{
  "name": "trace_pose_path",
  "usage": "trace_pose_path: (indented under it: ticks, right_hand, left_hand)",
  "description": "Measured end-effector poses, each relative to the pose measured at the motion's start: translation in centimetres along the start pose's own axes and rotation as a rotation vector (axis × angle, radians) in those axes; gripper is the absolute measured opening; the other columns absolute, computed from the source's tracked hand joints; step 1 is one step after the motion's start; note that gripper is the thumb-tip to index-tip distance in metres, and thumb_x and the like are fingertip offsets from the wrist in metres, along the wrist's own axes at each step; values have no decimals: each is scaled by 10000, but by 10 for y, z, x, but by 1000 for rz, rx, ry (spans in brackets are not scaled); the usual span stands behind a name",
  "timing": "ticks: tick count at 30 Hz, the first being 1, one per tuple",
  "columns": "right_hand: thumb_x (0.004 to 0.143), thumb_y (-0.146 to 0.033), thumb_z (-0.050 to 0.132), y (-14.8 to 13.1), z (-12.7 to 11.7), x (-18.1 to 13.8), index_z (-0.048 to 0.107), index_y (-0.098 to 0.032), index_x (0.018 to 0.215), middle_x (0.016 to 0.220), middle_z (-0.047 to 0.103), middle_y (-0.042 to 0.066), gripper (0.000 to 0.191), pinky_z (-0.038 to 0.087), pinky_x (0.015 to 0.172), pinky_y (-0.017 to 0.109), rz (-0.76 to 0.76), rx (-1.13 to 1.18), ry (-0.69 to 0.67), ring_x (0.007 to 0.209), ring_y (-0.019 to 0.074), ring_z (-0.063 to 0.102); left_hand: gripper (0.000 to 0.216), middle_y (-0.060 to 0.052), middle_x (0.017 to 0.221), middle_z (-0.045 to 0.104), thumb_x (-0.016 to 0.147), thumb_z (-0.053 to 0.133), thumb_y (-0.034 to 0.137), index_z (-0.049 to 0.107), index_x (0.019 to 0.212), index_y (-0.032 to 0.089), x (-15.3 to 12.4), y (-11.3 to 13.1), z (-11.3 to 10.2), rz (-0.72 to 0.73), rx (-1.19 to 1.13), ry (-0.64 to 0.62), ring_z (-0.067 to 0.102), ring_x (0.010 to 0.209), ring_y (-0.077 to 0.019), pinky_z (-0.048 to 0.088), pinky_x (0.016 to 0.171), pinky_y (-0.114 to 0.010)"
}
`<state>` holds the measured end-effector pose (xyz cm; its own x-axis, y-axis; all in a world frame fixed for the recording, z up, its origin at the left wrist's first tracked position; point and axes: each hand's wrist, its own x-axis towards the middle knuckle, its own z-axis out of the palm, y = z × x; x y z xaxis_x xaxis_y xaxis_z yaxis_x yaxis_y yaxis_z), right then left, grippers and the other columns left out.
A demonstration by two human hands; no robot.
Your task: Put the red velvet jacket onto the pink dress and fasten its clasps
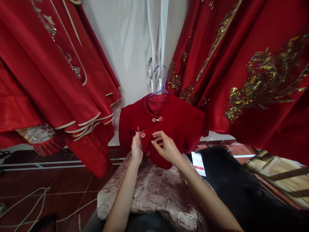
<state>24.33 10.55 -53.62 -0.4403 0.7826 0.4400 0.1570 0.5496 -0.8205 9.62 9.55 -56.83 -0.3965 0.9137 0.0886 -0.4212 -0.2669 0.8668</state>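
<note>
Left of centre, the left hand [137, 149] appears to pinch the red jacket [175, 125] by a flower button [142, 135], where hard tugging could loosen stitching. Mid-frame, the jacket hangs on a purple hanger [165, 84] and might swing, since the right hand [167, 147], fingers parted, steadies nothing visible.

Dark red tiled floor [70, 175] at eight o'clock; pale cable [45, 194] looped on it. Pinkish brocade cloth [147, 193] at six, red jacket [178, 124] hem overlapping it. Black surface [224, 180] at four, lit phone [198, 164] on it.
</note>
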Motion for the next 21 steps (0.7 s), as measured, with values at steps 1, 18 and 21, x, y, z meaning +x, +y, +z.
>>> trace_pose_path:
  ticks: [1, 18, 21]
  right_hand:
    - [863, -312, 567, 3, 1, 2, 547, -205, 1042, 1000, 634, 63, 210, 564, 633, 260, -3, -29, 17, 793, 140, 633]
    - [789, -354, 682, 18, 26, 28, 592, -206, 905, 770, 670, 20, 209, 561, 644, 267, 69, 69, 159, 694, 151, 654]
    - [796, -361, 694, 15, 23, 26, 645, -206, 882, 813, 705, 28, 184, 567, 682, 281, 23, 49, 157, 703, 154, 667]
  left_hand:
    - [459, -87, 1009, 725, 803, 577, 528, 658, 1057, 154, 1, -3, -3, 34, 33, 72, 678, 952, -217, 528, 842, -336]
    - [230, -38, 887, 629, 761, 668, 350, 577, 878, 174, 13, 2, -25, 406, 515, 228, 638, 831, -142, 543, 801, -292]
    - [301, -22, 890, 594, 700, 704, 272, 508, 913, 191, 26, -5, -32, 456, 587, 208, 628, 830, -129, 540, 800, -282]
